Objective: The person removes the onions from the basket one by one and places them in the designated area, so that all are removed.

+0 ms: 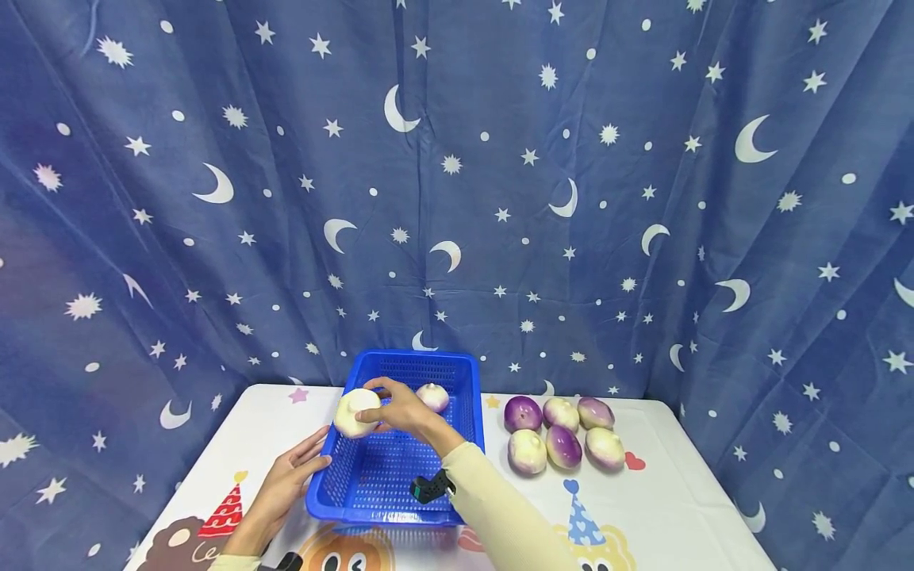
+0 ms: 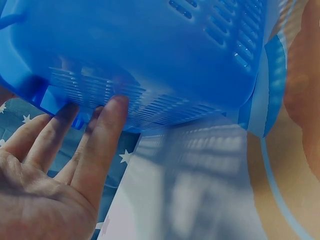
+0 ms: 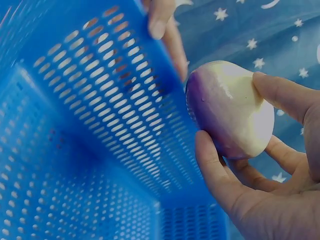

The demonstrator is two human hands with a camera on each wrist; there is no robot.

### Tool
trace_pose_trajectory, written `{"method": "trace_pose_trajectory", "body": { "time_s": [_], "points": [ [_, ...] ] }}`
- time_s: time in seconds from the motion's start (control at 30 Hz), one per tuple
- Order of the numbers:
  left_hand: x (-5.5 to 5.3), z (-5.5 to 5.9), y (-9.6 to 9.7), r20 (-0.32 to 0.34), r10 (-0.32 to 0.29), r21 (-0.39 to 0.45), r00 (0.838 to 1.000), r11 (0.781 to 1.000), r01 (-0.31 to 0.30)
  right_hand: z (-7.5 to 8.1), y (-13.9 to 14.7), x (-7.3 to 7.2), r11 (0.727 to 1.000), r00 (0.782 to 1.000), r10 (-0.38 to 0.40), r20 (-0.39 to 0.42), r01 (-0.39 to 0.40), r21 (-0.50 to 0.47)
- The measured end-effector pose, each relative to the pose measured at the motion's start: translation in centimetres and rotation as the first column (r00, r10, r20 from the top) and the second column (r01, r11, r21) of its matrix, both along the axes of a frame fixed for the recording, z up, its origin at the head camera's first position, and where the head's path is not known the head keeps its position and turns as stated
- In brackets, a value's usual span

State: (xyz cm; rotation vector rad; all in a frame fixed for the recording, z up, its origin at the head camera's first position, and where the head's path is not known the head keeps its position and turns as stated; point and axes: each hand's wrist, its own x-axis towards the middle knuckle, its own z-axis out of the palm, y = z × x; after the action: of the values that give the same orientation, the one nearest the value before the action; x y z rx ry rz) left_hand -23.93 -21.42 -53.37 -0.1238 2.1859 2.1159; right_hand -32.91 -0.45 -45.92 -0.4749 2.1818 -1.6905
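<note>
My right hand [image 1: 403,408] holds a purple-and-white turnip [image 3: 230,110] between thumb and fingers. That turnip is over the left side of a blue plastic basket [image 1: 393,515], with its pale end facing up in the head view. Another turnip [image 1: 432,397] sits inside, toward the back right. My left hand [image 1: 282,484] is at the basket's left side, thumb on the rim. In the left wrist view its fingers [image 2: 107,130] stretch straight against the perforated outer wall.
Several purple-and-white turnips [image 1: 564,446] lie in two rows on the white table to the right of the basket. The tablecloth [image 1: 685,492] carries cartoon prints. Behind the table hangs a blue curtain [image 1: 500,198] with moons and stars.
</note>
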Motion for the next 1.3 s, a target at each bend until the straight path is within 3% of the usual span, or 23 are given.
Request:
{"method": "trace_pose_trajectory", "body": {
  "time_s": [0.57,0.73,1.3],
  "points": [
    [-0.2,-0.3,-0.1,-0.003,0.003,0.005,1.000,1.000,-0.003,4.1,1.4,3.1,0.991,0.995,0.078,-0.057,-0.084,-0.106],
    [-0.2,-0.4,-0.1,-0.006,-0.001,0.014,1.000,1.000,0.001,4.4,2.4,4.0,0.990,0.994,0.076,-0.082,-0.085,-0.111],
    [-0.1,-0.3,-0.2,-0.015,-0.004,0.050,1.000,0.999,0.005,4.0,6.0,5.9,0.980,0.992,-0.045,-0.117,0.021,-0.197]
  ]
}}
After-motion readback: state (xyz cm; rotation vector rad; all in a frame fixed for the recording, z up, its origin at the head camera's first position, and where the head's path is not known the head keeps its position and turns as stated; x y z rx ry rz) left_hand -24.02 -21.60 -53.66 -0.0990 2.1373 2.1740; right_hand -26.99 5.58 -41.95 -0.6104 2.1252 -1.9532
